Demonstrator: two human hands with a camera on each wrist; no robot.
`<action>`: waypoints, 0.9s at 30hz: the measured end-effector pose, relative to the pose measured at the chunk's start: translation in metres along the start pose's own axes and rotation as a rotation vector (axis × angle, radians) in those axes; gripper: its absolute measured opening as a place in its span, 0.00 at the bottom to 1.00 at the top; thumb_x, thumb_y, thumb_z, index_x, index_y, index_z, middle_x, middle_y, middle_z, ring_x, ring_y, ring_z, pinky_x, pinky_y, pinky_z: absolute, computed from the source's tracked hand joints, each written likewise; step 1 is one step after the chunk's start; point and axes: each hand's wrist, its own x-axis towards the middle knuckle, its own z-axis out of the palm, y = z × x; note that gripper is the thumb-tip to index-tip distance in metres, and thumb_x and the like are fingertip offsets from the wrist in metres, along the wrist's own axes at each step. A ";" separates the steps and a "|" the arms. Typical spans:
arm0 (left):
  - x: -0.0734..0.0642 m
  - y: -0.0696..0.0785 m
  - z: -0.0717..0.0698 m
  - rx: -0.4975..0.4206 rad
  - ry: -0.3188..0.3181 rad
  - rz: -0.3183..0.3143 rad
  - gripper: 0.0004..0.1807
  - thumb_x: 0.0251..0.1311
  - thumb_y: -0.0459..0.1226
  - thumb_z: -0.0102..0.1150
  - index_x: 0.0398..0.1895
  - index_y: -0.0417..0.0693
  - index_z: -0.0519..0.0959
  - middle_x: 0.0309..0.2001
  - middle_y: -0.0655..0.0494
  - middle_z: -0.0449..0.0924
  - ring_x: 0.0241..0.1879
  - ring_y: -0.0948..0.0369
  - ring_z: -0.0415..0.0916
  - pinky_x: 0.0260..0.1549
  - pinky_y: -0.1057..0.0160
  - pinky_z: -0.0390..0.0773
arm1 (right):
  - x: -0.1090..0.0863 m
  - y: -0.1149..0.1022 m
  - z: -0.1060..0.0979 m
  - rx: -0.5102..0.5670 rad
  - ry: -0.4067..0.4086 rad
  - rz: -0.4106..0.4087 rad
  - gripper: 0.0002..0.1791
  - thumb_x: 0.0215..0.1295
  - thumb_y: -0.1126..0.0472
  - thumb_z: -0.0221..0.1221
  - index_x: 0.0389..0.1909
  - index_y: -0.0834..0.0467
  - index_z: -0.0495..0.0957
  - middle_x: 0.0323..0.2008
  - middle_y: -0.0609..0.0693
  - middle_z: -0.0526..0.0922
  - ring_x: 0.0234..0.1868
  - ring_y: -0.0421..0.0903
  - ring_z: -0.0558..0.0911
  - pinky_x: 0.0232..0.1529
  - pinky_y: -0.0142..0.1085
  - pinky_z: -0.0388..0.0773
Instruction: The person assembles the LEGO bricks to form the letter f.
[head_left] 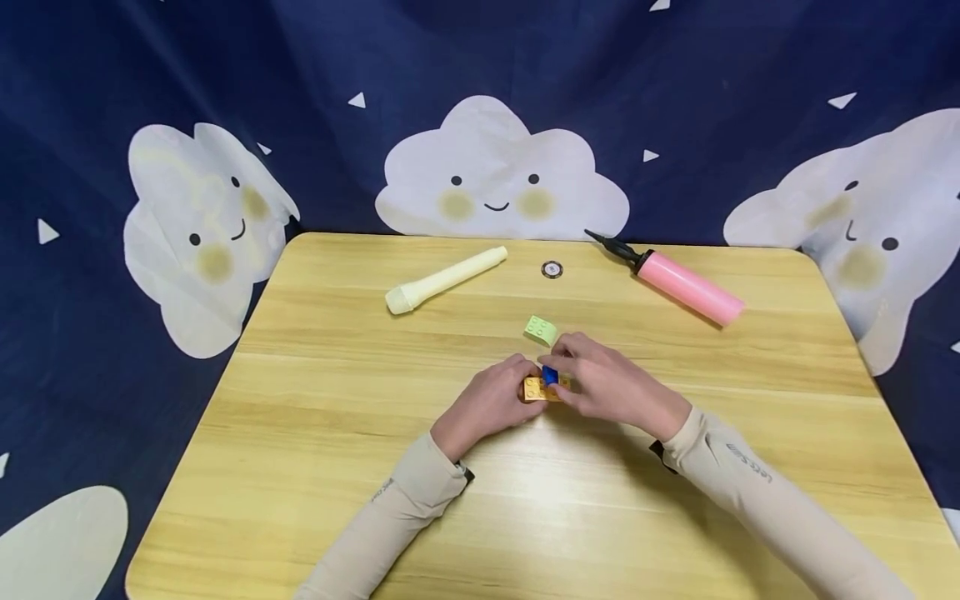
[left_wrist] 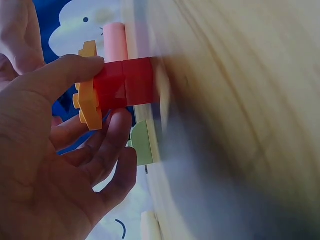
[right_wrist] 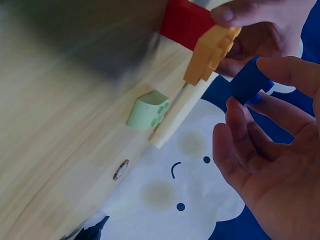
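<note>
Between thumb and fingers my left hand [head_left: 489, 397] grips a small stack of toy building blocks. An orange block [right_wrist: 212, 54] with studs lies across the top, and two red blocks [left_wrist: 137, 81] sit under it, close over the table. My right hand [head_left: 617, 385] pinches a small blue block [right_wrist: 249, 81] between thumb and fingertips. In the right wrist view the blue block is just off the orange block's studded face, tilted. Just beyond both hands stands a light green block [head_left: 540, 330] with a curved side.
On the wooden table [head_left: 300, 467] a pale yellow microphone-shaped toy [head_left: 450, 279] lies at the back left. A round dark-rimmed chip [head_left: 552, 269] is at the back middle. To its right lies a pink hand pump [head_left: 690, 287] with a black nozzle. A dark blue curtain [head_left: 315, 50] hangs behind.
</note>
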 end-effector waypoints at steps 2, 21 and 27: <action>0.000 0.000 0.000 0.004 0.000 -0.001 0.18 0.57 0.44 0.69 0.47 0.46 0.80 0.38 0.59 0.75 0.32 0.65 0.72 0.33 0.66 0.76 | -0.001 -0.001 0.002 -0.008 -0.003 0.001 0.22 0.58 0.62 0.71 0.53 0.65 0.82 0.43 0.53 0.78 0.38 0.42 0.75 0.37 0.33 0.79; 0.000 -0.001 0.002 0.044 0.023 0.012 0.21 0.56 0.45 0.68 0.50 0.45 0.79 0.40 0.59 0.76 0.33 0.65 0.73 0.32 0.66 0.76 | 0.000 -0.004 0.012 -0.032 0.004 -0.034 0.19 0.56 0.62 0.72 0.48 0.64 0.85 0.40 0.52 0.80 0.38 0.43 0.77 0.39 0.36 0.80; -0.001 -0.002 0.003 0.009 0.034 0.003 0.19 0.57 0.45 0.68 0.49 0.46 0.80 0.40 0.58 0.77 0.33 0.65 0.73 0.32 0.67 0.76 | 0.001 -0.004 0.012 -0.027 -0.002 -0.046 0.19 0.56 0.64 0.72 0.49 0.65 0.85 0.40 0.52 0.80 0.38 0.43 0.77 0.38 0.34 0.79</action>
